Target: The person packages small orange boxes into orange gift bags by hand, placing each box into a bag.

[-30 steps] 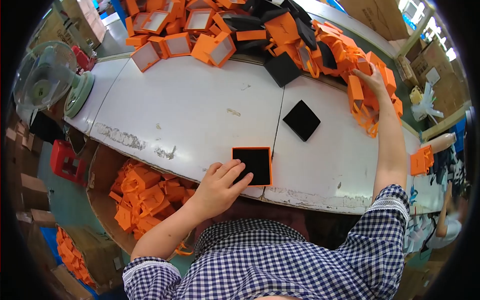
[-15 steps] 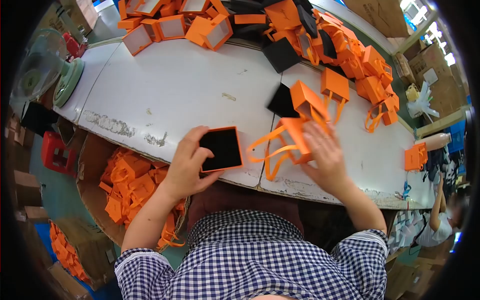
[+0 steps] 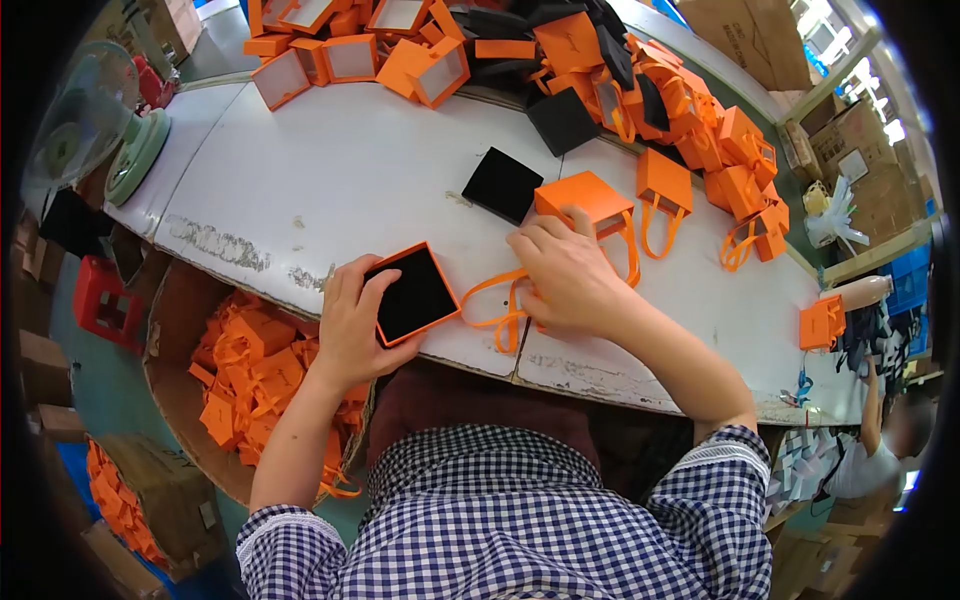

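My left hand (image 3: pixel 352 318) holds an open orange box (image 3: pixel 418 294) with a black inside by its left and lower edges, tilted over the table's front part. My right hand (image 3: pixel 562 262) is closed, fingers curled down beside an orange box (image 3: pixel 585 200) with ribbon; what it grips, if anything, is hidden. An orange ribbon loop (image 3: pixel 508 318) comes out from under this hand to the left. Above lies a flat black square piece (image 3: pixel 503 185). Another orange box with a ribbon handle (image 3: pixel 664 183) lies to the right.
Orange boxes (image 3: pixel 350 58) and black pieces (image 3: pixel 563 122) are heaped along the back of the white table (image 3: pixel 330 170). A carton (image 3: pixel 175 360) of orange boxes stands below the front edge at left, a green fan (image 3: pixel 138 160) at far left. Another person (image 3: pixel 868 465) is at far right.
My right hand has moved left and curled its fingers. The black piece and the nearby orange box have shifted left and turned. My left hand's box has moved slightly left and tilted.
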The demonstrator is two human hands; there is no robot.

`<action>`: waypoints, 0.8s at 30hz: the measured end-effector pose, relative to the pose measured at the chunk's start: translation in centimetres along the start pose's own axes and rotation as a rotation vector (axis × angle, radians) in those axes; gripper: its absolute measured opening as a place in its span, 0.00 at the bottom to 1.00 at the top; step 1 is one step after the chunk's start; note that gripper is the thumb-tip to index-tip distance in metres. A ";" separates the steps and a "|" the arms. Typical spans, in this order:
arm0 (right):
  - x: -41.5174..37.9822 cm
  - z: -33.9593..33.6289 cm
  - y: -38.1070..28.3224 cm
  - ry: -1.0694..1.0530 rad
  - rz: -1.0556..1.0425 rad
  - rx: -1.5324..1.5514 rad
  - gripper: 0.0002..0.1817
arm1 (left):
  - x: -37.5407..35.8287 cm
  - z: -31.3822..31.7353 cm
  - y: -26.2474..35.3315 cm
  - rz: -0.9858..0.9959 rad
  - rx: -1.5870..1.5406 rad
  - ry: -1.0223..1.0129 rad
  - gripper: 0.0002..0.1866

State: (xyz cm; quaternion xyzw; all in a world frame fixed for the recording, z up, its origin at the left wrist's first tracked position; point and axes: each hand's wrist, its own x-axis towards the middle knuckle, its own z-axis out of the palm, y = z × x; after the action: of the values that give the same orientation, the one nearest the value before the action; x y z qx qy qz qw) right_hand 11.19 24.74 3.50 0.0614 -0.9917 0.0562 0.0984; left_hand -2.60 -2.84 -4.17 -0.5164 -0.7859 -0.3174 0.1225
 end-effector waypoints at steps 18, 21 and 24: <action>-2.8 -0.2 3.5 0.234 0.205 0.695 0.05 | 0.0 0.0 0.0 0.005 -0.007 0.030 0.39; -3.1 -0.8 4.2 0.280 0.208 0.856 0.05 | -0.2 -0.1 -0.2 0.006 0.000 0.028 0.40; -4.5 -2.6 4.9 0.136 -0.017 0.696 0.12 | -0.1 -0.2 -0.5 -0.005 -0.011 0.018 0.40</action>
State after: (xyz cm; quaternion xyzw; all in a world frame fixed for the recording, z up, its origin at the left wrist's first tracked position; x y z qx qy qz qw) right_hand 15.45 30.37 4.68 0.0957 -0.9038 0.3938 0.1379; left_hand -2.99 -3.17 -4.24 -0.5123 -0.7841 -0.3269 0.1260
